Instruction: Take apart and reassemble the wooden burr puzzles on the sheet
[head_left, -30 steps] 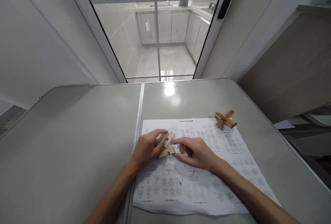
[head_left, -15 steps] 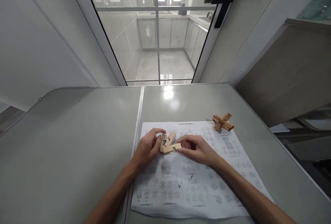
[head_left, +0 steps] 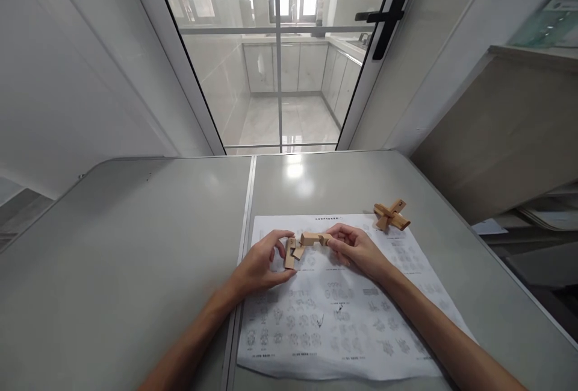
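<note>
Our right hand (head_left: 359, 252) grips notched block (head_left: 311, 238), long axis sideways; left hand (head_left: 259, 261) pinches second block (head_left: 289, 260), pointing away; third block (head_left: 298, 252) slants between. One cross (head_left: 391, 215).

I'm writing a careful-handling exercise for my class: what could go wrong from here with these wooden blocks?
1. The right hand holds its block by one end, so it might twist or slip.
2. That block's free end is close to the two blocks at the left hand and could knock them.
3. The right forearm crosses the sheet; dragging it might shift the cross at its far corner.
</note>
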`<state>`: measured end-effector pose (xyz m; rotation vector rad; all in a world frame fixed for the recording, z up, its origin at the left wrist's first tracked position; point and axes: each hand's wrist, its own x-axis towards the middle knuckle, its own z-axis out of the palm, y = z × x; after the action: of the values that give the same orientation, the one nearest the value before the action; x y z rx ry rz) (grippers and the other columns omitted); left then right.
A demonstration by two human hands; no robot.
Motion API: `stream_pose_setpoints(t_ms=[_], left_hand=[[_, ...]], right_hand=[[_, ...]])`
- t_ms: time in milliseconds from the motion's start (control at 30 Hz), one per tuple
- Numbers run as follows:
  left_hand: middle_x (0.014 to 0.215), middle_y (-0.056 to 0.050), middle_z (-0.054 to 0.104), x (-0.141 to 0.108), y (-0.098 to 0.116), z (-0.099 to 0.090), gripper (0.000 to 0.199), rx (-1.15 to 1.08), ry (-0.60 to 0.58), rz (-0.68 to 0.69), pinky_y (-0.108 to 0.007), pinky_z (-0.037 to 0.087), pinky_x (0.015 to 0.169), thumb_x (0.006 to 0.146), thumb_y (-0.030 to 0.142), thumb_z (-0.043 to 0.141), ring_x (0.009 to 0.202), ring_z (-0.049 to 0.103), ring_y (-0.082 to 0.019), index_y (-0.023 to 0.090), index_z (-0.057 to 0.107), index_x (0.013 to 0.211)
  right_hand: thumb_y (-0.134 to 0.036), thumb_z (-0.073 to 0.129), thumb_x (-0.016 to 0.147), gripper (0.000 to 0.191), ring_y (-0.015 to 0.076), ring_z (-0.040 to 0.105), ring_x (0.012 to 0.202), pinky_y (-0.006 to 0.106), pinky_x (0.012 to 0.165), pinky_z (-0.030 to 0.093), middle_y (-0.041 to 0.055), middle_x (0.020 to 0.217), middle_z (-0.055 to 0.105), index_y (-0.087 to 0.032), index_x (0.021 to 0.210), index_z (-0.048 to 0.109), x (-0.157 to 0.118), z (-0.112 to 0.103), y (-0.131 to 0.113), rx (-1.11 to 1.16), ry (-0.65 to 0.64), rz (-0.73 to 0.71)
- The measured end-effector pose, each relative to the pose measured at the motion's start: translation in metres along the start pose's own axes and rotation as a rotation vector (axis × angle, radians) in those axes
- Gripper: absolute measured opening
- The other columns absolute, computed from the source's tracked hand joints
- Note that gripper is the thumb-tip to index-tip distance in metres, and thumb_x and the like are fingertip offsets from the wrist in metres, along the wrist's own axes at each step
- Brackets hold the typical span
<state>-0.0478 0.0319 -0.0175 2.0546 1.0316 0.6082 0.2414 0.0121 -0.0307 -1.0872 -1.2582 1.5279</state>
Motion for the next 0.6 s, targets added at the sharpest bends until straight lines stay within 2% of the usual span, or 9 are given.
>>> stream_pose_setpoints(t_ms=[167, 267, 433, 500, 600], left_hand=[[0.092, 0.001, 0.068, -0.002, -0.001, -0.002, 0.066, -0.045, 0.014, -0.012, -0.030, 0.053, 0.076, 0.080, 0.028, 0.085, 0.074, 0.057, -0.015, 0.024, 0.058, 0.140], [0.106, -0.005, 0.073, -0.002, -0.001, -0.003, 0.065, -0.155, 0.051, -0.023, -0.034, 0.057, 0.083, 0.083, 0.031, 0.084, 0.083, 0.064, -0.017, 0.022, 0.057, 0.142], [0.148, -0.015, 0.065, -0.001, 0.000, -0.007, 0.067, -0.486, 0.104, -0.133, -0.043, 0.058, 0.104, 0.088, 0.037, 0.083, 0.108, 0.070, -0.022, 0.022, 0.056, 0.147], [0.156, -0.016, 0.060, -0.001, 0.001, -0.010, 0.068, -0.651, 0.120, -0.218, -0.044, 0.056, 0.110, 0.088, 0.040, 0.085, 0.116, 0.070, -0.024, 0.022, 0.059, 0.148], [0.163, -0.016, 0.055, -0.002, 0.002, -0.013, 0.068, -0.889, 0.169, -0.323, -0.044, 0.054, 0.110, 0.088, 0.043, 0.087, 0.114, 0.071, -0.025, 0.021, 0.065, 0.148]], right_hand=[[-0.063, 0.084, 0.086, 0.049, 0.0092, 0.042, 0.048, 0.027, 0.052, 0.036, -0.0067, 0.059, 0.054, -0.017, 0.098, 0.073, 0.003, 0.002, -0.004, 0.012, 0.081, 0.031], [-0.063, 0.084, 0.085, 0.049, 0.0096, 0.040, 0.048, 0.027, 0.052, 0.034, -0.0073, 0.056, 0.051, -0.017, 0.097, 0.072, 0.008, 0.009, -0.011, 0.069, 0.144, 0.047], [-0.064, 0.087, 0.081, 0.051, 0.0090, 0.042, 0.051, 0.026, 0.051, 0.031, -0.0051, 0.064, 0.054, -0.018, 0.097, 0.073, 0.009, 0.021, -0.017, 0.175, 0.256, 0.025], [-0.061, 0.087, 0.083, 0.047, 0.0081, 0.043, 0.051, 0.026, 0.052, 0.033, -0.0040, 0.069, 0.058, -0.018, 0.098, 0.072, 0.007, 0.022, -0.015, 0.210, 0.254, 0.011], [-0.056, 0.085, 0.088, 0.040, 0.0068, 0.047, 0.052, 0.025, 0.052, 0.034, -0.0018, 0.079, 0.064, -0.020, 0.100, 0.073, 0.004, 0.021, -0.008, 0.244, 0.212, -0.020]])
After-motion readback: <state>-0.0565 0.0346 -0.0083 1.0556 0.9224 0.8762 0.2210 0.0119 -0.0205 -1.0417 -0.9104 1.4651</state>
